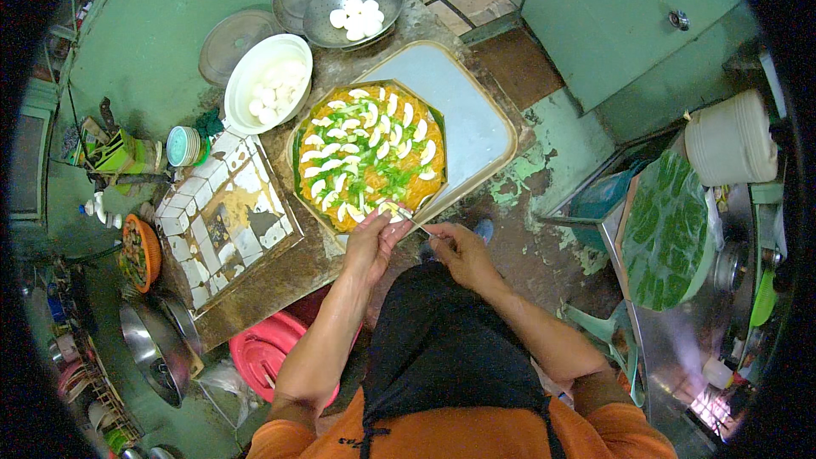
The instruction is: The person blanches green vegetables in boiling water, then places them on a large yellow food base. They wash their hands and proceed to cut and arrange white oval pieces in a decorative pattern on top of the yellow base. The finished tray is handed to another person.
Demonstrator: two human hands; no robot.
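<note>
My left hand [370, 244] is closed around a piece of boiled egg [389, 208] at the near rim of the noodle platter. In my right hand [465, 257] I grip a thin knife [416, 222], its blade reaching toward the egg. An eight-sided platter of orange noodles [405, 178] lies just beyond both hands, topped with egg slices and chopped greens. Whole peeled eggs [278, 89] sit in liquid in a white basin [242, 121] at the back left. More peeled eggs [357, 19] rest in a metal colander [387, 2] behind it.
Under the platter is a pale blue tray [480, 119] on the worn counter. A broken-tiled sink edge [189, 242] lies at left, with an orange bowl [151, 246] beyond. Below the counter is a red basin [262, 344]. At right, green leaves [667, 234] cover a round tray.
</note>
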